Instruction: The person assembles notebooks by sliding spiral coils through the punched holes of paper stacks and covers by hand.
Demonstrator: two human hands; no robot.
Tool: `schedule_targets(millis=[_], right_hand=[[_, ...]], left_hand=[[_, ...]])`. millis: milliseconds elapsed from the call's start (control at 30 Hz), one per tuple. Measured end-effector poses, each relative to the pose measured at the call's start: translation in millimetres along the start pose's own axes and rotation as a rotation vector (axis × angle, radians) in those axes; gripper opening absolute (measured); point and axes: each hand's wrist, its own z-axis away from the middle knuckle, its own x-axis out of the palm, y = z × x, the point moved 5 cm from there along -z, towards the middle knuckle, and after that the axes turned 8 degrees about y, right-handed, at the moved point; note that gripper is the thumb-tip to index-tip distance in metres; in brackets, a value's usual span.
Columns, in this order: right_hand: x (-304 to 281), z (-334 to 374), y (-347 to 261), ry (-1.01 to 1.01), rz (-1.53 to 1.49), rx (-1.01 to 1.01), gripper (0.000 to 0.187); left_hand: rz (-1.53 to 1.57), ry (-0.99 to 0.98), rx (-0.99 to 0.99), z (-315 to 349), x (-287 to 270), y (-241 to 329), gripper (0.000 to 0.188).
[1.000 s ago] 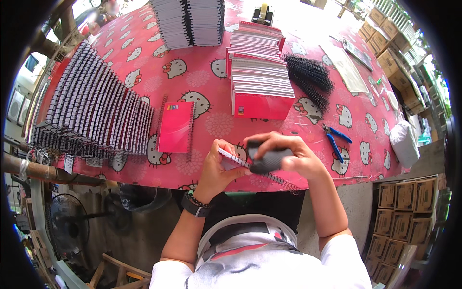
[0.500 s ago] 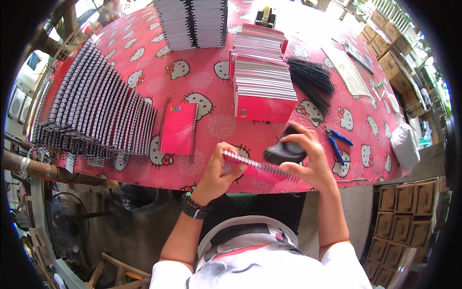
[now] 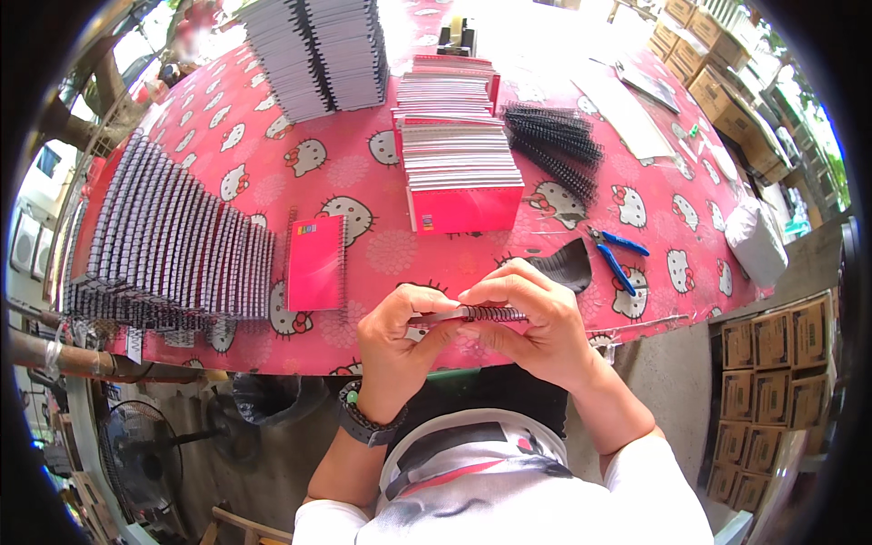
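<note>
Work at a pink, cartoon-printed table (image 3: 300,348). A broad stack of coil-bound notebooks (image 3: 173,236) occupies the left; white paper stacks (image 3: 309,64) with dark binding stand at the far side, and a row of red-covered pads (image 3: 459,168) lies near the centre. Both hands meet at the table's near edge. The left hand (image 3: 400,334) is curled, thumb and fingers pinching the page end of a held notebook; the right hand (image 3: 542,329) is partly closed, thumb and fingertips drawn together on its coil. Right of the pads lies a bundle of loose black coils (image 3: 554,145). A red notebook (image 3: 313,268) lies flat left of the hands. A dark curved tool (image 3: 569,265) rests just beyond the right hand, near blue-handled cutters (image 3: 613,268). The held notebook (image 3: 442,317), seen nearly edge-on as a thin greyish strip, lies between the hands. Its dark coil (image 3: 501,314) runs toward the right palm.
</note>
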Motion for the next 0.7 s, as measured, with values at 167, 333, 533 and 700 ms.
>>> schedule_targets(millis=[167, 333, 533, 700], right_hand=[[9, -2, -2, -0.010, -0.026, -0.022, 0.028], [12, -6, -5, -0.008, 0.013, -0.129, 0.027], [13, -3, -6, -0.012, 0.066, -0.098, 0.029], [17, -4, -8, -0.004, 0.093, -0.095, 0.028]], left_hand=[[-0.022, -0.015, 0.047, 5, -6, -1, 0.025], [-0.095, -0.073, 0.089, 7, -5, 3, 0.026], [-0.082, -0.090, 0.095, 6, -6, 7, 0.021], [0.016, -0.006, 0.048, 7, -9, 5, 0.018]])
